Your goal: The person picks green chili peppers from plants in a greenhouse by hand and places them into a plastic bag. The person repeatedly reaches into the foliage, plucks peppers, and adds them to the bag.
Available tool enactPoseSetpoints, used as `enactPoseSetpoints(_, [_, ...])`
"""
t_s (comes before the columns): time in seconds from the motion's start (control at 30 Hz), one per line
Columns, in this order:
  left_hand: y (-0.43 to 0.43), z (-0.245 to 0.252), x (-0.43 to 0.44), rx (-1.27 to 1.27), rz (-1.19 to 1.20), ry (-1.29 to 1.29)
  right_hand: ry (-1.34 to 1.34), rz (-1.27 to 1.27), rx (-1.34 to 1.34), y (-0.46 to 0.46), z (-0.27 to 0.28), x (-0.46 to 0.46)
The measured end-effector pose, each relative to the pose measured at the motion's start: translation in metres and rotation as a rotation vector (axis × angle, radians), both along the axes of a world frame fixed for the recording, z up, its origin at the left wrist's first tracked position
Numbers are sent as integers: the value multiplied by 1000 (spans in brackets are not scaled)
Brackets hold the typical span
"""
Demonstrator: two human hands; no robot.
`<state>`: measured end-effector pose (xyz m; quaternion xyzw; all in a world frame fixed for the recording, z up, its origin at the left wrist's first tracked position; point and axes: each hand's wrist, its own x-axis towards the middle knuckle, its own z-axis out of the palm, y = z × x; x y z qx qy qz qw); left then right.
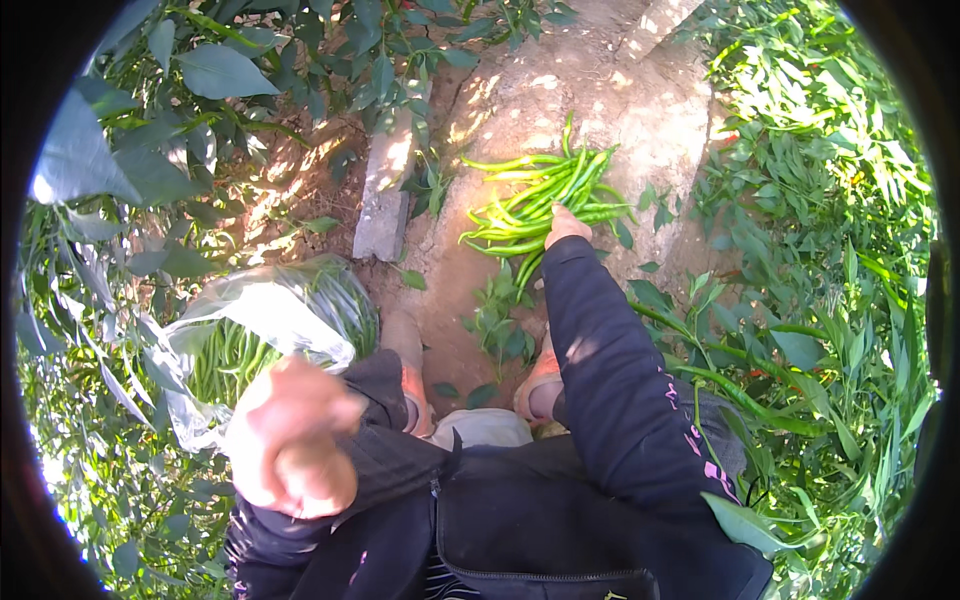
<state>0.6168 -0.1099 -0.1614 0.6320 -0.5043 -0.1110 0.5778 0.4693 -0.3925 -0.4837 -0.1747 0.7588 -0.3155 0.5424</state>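
A loose heap of long green chili peppers (544, 191) lies on the bare soil in front of me. My right hand (568, 225) is at the heap's near right side, with the thumb over the peppers. Its other fingers are hidden, so I cannot tell whether it grips any. Close to my body on the left, my left hand (296, 442) is raised and blurred by motion; its fingers look curled, and no object shows in it. Just beyond that hand stands a clear plastic bag (300, 307) holding many green peppers (229, 360). Part of its mouth is covered by the hand.
Leafy pepper plants (795, 202) crowd the right side, and more foliage (225, 71) overhangs the left. A concrete post piece (384, 214) lies beyond the bag. Between my orange shoes (541, 375) are a leafy sprig (504, 322) and a whitish object (484, 427).
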Motion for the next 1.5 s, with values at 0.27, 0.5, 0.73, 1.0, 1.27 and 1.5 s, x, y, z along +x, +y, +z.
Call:
enactPoseSetpoints(0.27, [-25,-4,16,263,-10,392,-168,-188,-374,22,25,-12])
enactPoseSetpoints(0.5, [-54,-21,11,551,165,519,-384,657,-638,83,141,51])
enactPoseSetpoints(0.73, [-46,-32,21,286,171,1069,-300,1300,-978,156,257,93])
enactPoseSetpoints(1.0, [-50,-31,41,-6,313,1286,-224,1036,-1285,117,213,80])
enactPoseSetpoints(1.27, [-52,-32,37,113,294,1289,573,517,-368,-9,-19,-20])
enactPoseSetpoints(1.5, [-62,-33,36,164,306,1323,23,150,-294,-25,-48,-48])
